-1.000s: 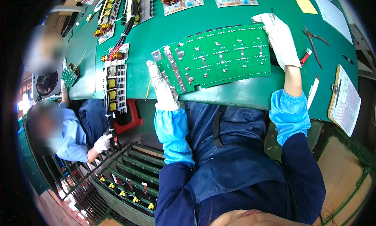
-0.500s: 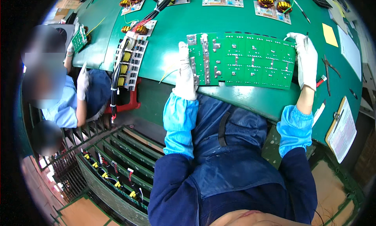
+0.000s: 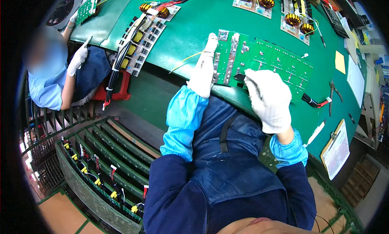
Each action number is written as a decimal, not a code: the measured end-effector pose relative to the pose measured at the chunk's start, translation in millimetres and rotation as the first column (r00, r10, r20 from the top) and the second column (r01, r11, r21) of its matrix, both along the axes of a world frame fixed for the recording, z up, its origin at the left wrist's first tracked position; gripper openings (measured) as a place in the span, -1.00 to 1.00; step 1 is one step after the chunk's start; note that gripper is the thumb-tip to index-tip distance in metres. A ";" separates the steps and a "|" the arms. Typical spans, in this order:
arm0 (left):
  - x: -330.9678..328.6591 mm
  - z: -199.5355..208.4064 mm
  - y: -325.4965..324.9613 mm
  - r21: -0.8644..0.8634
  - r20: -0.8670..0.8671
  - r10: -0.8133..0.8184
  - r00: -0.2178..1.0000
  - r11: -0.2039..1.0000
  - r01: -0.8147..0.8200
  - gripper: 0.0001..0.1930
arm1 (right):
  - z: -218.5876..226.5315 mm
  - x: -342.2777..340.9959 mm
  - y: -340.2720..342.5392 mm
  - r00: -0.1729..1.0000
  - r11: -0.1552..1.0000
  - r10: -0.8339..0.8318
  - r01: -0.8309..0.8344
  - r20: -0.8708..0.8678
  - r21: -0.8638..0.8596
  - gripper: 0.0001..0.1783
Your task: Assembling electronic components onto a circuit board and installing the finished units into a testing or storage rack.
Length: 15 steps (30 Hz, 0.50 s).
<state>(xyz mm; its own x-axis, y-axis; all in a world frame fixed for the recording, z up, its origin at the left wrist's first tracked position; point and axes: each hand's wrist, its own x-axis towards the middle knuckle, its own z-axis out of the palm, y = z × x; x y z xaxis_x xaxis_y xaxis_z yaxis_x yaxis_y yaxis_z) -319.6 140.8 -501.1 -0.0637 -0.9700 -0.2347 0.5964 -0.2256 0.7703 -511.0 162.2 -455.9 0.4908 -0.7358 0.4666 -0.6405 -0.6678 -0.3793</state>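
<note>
One co-worker in a light blue shirt (image 3: 46, 88) sits at the left of my feed, above a dark green slotted rack (image 3: 109, 168) in the lower left. Rightward, I see a bundle of black cables (image 3: 113, 76) running along a board of yellow and black parts (image 3: 138, 36) at the edge of the green tabletop (image 3: 182, 35). Near the centre, my left hand (image 3: 204, 70), white-gloved, grips the left end of a green circuit board (image 3: 279, 59), which lies just right of centre by the tabletop's front edge; I cannot tell whether it touches the surface. My right hand (image 3: 269, 98), also gloved, is closed around a dark-tipped tool (image 3: 239, 77), mostly hidden, over the board's lower edge. Coil boards (image 3: 252, 7) stand at the upper right; farther right I have pliers (image 3: 331, 97) and a clipboard (image 3: 335, 151) below them.
</note>
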 end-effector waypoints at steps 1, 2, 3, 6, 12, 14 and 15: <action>1.2 -13.9 -1.6 -0.001 -0.006 0.001 1.000 1.000 -0.001 -0.28 | -3.2 3.1 5.0 0.999 0.999 -0.020 0.019 -0.032 -0.029 -0.69; 3.2 -39.1 -5.3 0.006 0.069 0.087 0.994 0.996 -0.088 -0.28 | -6.3 5.5 6.8 0.999 0.999 -0.031 0.031 -0.023 -0.032 -0.68; 1.8 -42.6 -9.0 0.007 0.142 0.166 0.976 0.986 -0.169 -0.29 | -8.5 5.6 7.2 0.999 0.998 -0.048 0.047 -0.015 -0.035 -0.68; 8.6 -45.3 -1.0 0.028 0.008 0.036 0.999 0.999 -0.037 -0.41 | -11.3 3.9 9.2 0.997 0.996 -0.077 0.077 0.007 -0.043 -0.67; 12.1 -52.8 0.4 -0.049 0.056 0.001 0.998 0.999 0.002 -0.46 | -10.5 11.9 17.9 0.995 0.995 -0.100 0.100 0.008 -0.013 -0.68; 9.9 -69.6 6.2 -0.161 0.132 0.060 0.989 0.986 -0.038 -0.47 | -12.9 13.9 20.6 0.993 0.993 -0.117 0.118 0.014 -0.024 -0.69; 7.7 -68.3 7.1 -0.274 0.202 0.119 0.972 0.960 -0.061 -0.48 | -14.4 14.3 21.7 0.990 0.989 -0.142 0.143 0.023 -0.037 -0.69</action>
<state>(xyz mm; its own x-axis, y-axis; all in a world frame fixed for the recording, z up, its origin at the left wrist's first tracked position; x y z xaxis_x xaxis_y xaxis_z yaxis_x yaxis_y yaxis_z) -311.8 147.8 -569.5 0.0500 -0.9982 0.0326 0.4189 0.0506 0.9066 -496.7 183.9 -470.2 0.3724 -0.7790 0.5044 -0.7226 -0.5844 -0.3692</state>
